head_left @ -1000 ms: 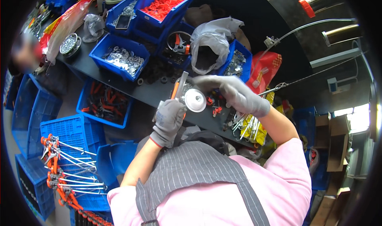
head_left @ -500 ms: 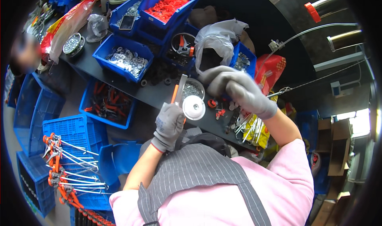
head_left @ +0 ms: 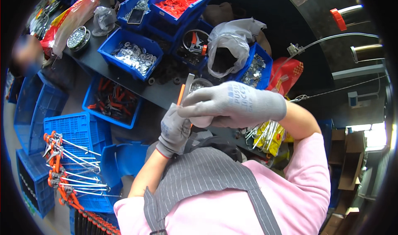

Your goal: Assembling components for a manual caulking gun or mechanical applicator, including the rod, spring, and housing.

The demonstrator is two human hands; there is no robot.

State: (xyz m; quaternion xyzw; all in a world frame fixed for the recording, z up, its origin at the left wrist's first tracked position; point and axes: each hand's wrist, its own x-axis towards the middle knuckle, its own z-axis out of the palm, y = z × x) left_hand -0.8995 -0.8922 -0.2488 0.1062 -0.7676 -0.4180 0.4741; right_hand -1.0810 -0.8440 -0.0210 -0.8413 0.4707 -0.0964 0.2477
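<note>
My left hand, in a grey glove, is closed around a tool that has a flat metal bar and an orange strip pointing up and away. A white round disc sits at the tool's right side, mostly covered. Over the disc lies my right hand, gloved in grey, its fingers bent together and reaching to the left hand's fingertips. What those fingers pinch is hidden. Just beyond, a round dish of small metal parts shows partly behind the right hand.
Blue bins hold metal washers, orange plastic pieces and orange-and-black parts. A white plastic bag stands open at the back. Left of me, orange clamps with metal rods hang over a blue crate.
My right hand has come from above the bench on the right, moving left and down onto the white disc, now mostly covered. My left hand keeps its hold on the tool.
</note>
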